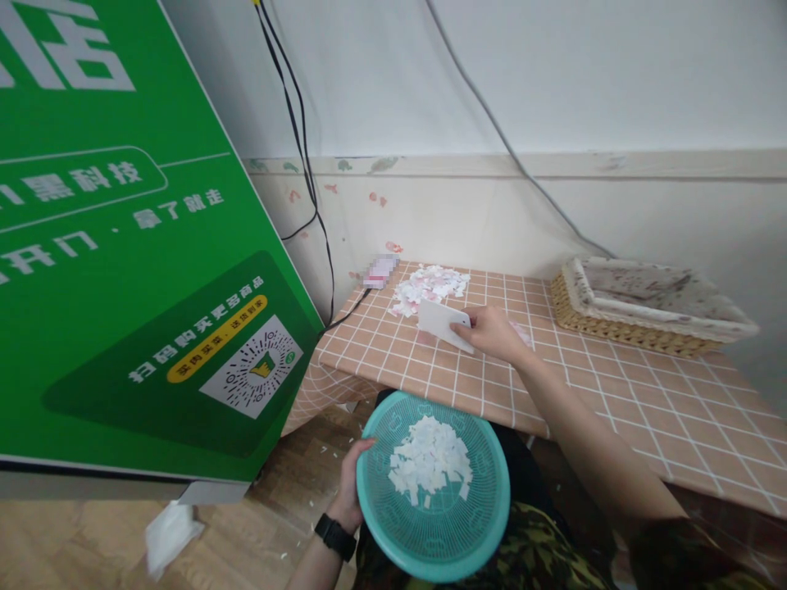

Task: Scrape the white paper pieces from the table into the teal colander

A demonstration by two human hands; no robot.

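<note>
My left hand (351,483) grips the left rim of a teal plastic colander (430,541), which rests over my lap just below the table edge. Inside it lies a heap of torn white paper scraps (430,455). Over the table, my right hand (492,332) pinches a flat white card-like sheet (443,322) by its right end; what it is exactly I cannot make out. Behind the sheet, a pile of white and pinkish paper scraps (434,283) is spread on the checked tablecloth (381,352). The sheet hides the pile's near part.
A wicker basket (620,324) with a cloth liner stands at the table's right, by the wall. A large green sign (184,221) fills the left. Black cables (301,123) hang down to a blurred-out item (381,270). A white plastic bag (172,533) lies on the floor.
</note>
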